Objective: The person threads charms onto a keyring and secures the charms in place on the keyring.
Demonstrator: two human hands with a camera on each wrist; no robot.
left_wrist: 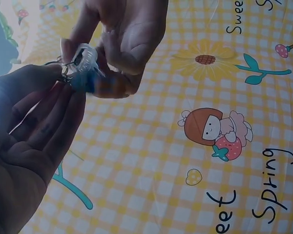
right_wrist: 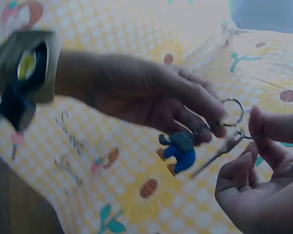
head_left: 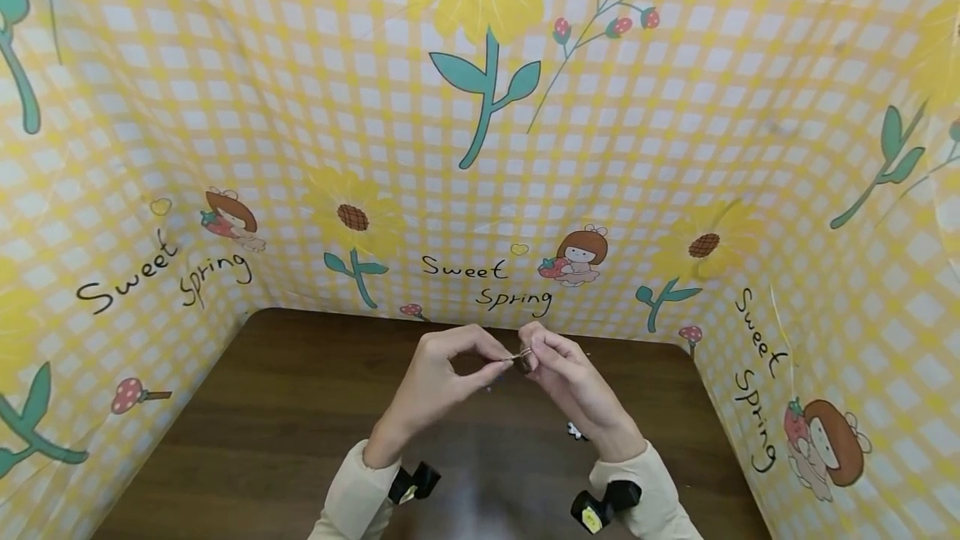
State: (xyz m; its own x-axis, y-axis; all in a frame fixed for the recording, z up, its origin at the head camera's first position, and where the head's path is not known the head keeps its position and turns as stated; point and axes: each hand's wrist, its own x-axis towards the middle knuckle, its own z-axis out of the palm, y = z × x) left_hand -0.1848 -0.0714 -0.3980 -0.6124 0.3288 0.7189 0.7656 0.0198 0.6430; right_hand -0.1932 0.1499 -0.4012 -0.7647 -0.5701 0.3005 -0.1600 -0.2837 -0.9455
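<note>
My left hand (head_left: 442, 377) pinches part of a metal key ring (right_wrist: 242, 112) with thumb and fingertips. Across from it, my right hand (head_left: 581, 386) pinches the ring's other side between thumb and finger. A small blue elephant-like charm (right_wrist: 185, 158) with orange feet dangles on a short chain by the left fingertips. From a smaller ring hangs a long thin piece (right_wrist: 210, 162), perhaps a key. The left wrist view shows a clear plastic piece (left_wrist: 88, 57) between both hands, and the charm is blurred there. Fingers hide parts of the ring.
Both hands are above a dark wooden table (head_left: 247, 423). A small black-and-white item (head_left: 575, 431) lies on it beside the right wrist, partly hidden. Yellow checked cloth (head_left: 480, 215) rises behind and along both sides. Black cameras are strapped to both wrists.
</note>
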